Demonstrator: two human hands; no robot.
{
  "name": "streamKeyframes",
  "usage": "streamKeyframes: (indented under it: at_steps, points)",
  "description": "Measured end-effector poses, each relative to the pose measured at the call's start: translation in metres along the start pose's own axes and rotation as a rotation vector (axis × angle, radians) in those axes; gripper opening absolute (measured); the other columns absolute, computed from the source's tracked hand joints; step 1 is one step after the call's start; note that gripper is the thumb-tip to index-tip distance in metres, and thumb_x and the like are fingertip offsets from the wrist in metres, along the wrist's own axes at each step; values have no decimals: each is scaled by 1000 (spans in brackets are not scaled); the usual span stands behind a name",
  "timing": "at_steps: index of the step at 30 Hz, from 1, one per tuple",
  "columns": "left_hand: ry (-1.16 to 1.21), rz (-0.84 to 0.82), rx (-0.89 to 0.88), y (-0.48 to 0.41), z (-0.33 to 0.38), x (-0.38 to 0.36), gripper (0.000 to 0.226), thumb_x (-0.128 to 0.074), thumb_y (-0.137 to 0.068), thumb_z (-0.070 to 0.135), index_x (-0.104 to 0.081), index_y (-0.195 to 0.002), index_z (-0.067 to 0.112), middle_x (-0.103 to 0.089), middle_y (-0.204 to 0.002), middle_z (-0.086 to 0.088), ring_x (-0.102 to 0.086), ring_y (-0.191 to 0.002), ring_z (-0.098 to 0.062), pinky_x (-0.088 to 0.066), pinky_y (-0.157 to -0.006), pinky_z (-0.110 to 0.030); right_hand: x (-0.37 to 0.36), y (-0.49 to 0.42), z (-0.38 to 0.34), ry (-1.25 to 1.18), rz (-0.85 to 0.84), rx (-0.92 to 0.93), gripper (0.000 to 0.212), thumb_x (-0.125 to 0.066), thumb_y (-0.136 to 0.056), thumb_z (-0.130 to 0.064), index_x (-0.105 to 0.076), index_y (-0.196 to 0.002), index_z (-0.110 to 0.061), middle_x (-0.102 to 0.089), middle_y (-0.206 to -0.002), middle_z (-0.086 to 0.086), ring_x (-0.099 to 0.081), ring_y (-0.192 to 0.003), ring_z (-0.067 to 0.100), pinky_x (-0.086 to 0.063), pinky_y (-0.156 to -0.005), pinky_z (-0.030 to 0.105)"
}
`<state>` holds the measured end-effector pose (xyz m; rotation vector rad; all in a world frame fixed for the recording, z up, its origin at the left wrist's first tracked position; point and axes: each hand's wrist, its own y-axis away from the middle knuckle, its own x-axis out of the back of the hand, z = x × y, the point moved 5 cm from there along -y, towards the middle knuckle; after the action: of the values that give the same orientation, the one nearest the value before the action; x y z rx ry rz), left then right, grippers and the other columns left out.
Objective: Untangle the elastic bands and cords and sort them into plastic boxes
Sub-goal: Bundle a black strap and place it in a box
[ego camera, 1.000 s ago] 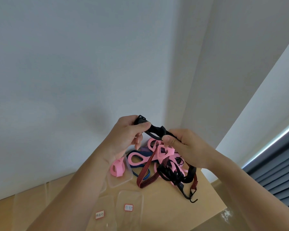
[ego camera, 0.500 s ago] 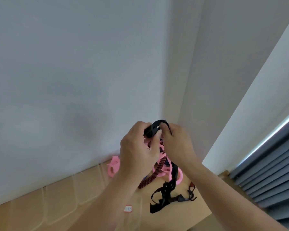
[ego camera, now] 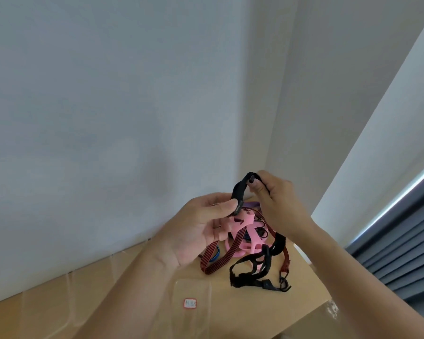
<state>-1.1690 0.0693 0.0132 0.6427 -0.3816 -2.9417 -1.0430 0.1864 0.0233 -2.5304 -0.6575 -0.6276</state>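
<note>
Both hands, left (ego camera: 196, 231) and right (ego camera: 274, 192), pinched one black strap (ego camera: 239, 192) above tangled bands (ego camera: 245, 236) on the surface (ego camera: 304, 289).

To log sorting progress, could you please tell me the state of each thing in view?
left hand: pinches the black strap.
right hand: grips the strap's top end.
black strap: arched between both hands, the rest hanging to the table.
red-and-black striped cord: looped on the table, unsorted.
pink bands: tangled with that cord, unsorted.
clear plastic box: on the table, apart from the tangle.
</note>
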Motion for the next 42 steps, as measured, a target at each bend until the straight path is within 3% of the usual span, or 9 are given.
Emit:
streamKeyframes:
  at_steps: [5,10,14,17,21,25,30,35,42]
  points:
    - [-18,-109,90,0,-3,-4,48,-65,-86,13,-59,-128,-12,-69,-95,-9,-42,-62,-13,-29,-54,-22,-1,7,-13,-11,-138,76,45,-37,-99,-47,-57,-86,-10,-61,-73,11,-63,-71,35,-56,-69,55]
    - [24,-88,67,-7,-3,-12,18,-76,-83,9,-68,-97,1,-61,-80,-12,-53,-47,-7,-38,-47,-17,-11,14,-7,-89,-200,50,33,-41,-108,-29,-53,-80,-19,-52,-64,-8,-43,-56,3,-38,-53,17]
    - [24,-49,-13,-10,9,-14,11,-70,-82,12,-76,-74,7,-63,-64,-8,-59,-49,-9,-50,-47,-17,-21,18,-1,-191,-261,1,15,-52,-105,-13,-64,-97,-9,-62,-74,-11,-55,-69,5,-50,-65,28]
    - [-3,-17,-65,-13,14,-15,15,-72,-78,13,-71,-85,-1,-65,-65,-9,-61,-50,-9,-52,-47,-17,-19,17,-5,-206,-248,16,6,-58,-102,-10,-64,-101,-10,-62,-77,-16,-55,-71,6,-51,-67,34]
    - [37,58,-132,-16,18,-9,17,-73,-77,13,-70,-87,0,-68,-69,-8,-60,-49,-7,-51,-47,-16,-18,21,-14,-277,-265,-42,19,-52,-102,-4,-65,-109,-16,-60,-68,-13,-54,-61,6,-45,-55,22]
    - [82,136,-182,-17,22,4,7,-73,-78,12,-75,-80,6,-64,-69,-8,-60,-49,-8,-52,-47,-16,-23,34,-16,-580,-379,-285,38,-33,-109,-6,-51,-135,-27,-34,-53,-8,-28,-43,8,-26,-39,19]
    - [50,171,-273,-17,23,7,9,-73,-79,14,-76,-84,8,-65,-69,-7,-61,-53,-9,-55,-53,-19,-16,44,-25,-722,-570,-411,30,-45,-104,-7,-60,-82,-20,-21,-64,-3,-17,-49,9,-22,-41,17]
    - [25,199,-352,-18,29,6,8,-73,-81,16,-77,-84,11,-65,-68,-7,-62,-55,-10,-55,-56,-20,-15,44,-22,-694,-477,-415,43,-38,-108,-38,-66,-103,-5,-21,-62,-3,-16,-49,10,-21,-42,19]
    - [-88,303,-500,-21,21,-3,14,-74,-87,23,-73,-94,11,-66,-75,-12,-66,-61,-15,-60,-64,-31,-20,40,-15,-749,-297,-498,51,-36,-106,-46,-67,-83,-12,-24,-54,-6,-17,-43,9,-20,-37,18]
